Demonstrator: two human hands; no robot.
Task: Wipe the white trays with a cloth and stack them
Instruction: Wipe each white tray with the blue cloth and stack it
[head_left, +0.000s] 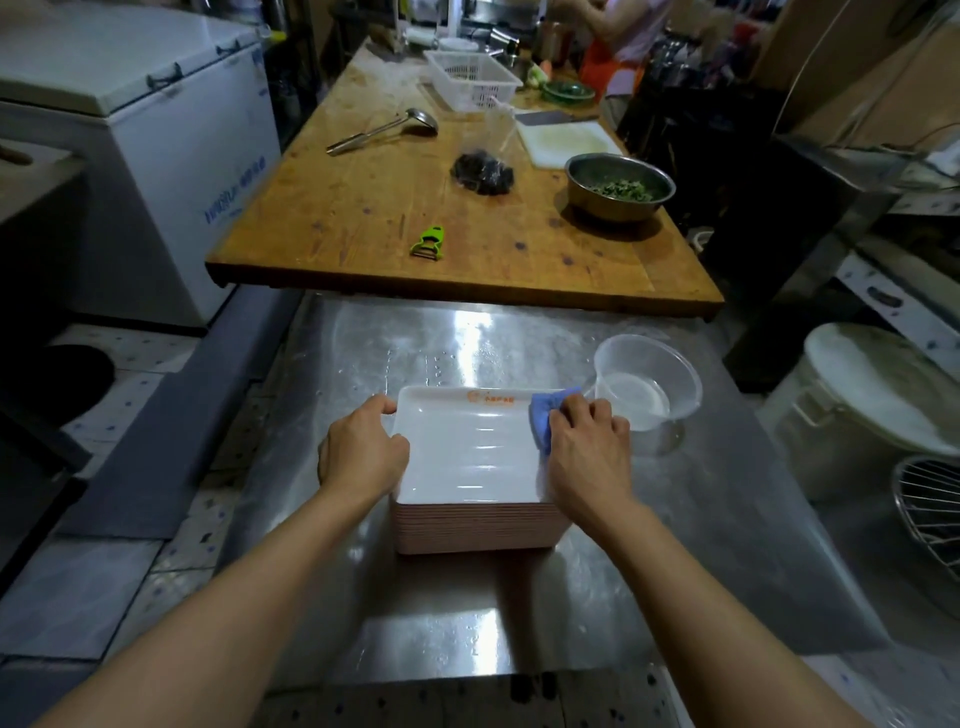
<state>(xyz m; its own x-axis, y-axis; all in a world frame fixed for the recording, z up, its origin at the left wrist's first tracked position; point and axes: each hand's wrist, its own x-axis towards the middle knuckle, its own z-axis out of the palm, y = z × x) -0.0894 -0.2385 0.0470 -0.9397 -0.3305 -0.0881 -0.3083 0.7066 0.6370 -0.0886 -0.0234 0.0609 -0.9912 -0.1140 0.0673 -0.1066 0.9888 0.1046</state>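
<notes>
Wiping step in hand — the right hand (587, 447) has its fingers curled round a blue cloth (545, 421) and presses it on the far right corner of the top tray (467, 452). The left hand (363, 447) steadies that tray, fingers wrapped over its left rim. The tray sits on a tall stack of white trays (467, 525), mid steel counter (519, 338), near edge.

Next move, likely: sweep the cloth across the glossy inside, then lift the tray off to start a clean stack — no second stack in view yet.

A clear plastic tub (647, 384) with some water stands just beside the stack, right. Counter looks wet, with glare. Beyond it a wooden table (363, 208) carries a green peeler (430, 242), a ladle (384, 130), a steel bowl of greens (618, 187), a white basket (470, 78). White chest freezer (156, 130) left.
</notes>
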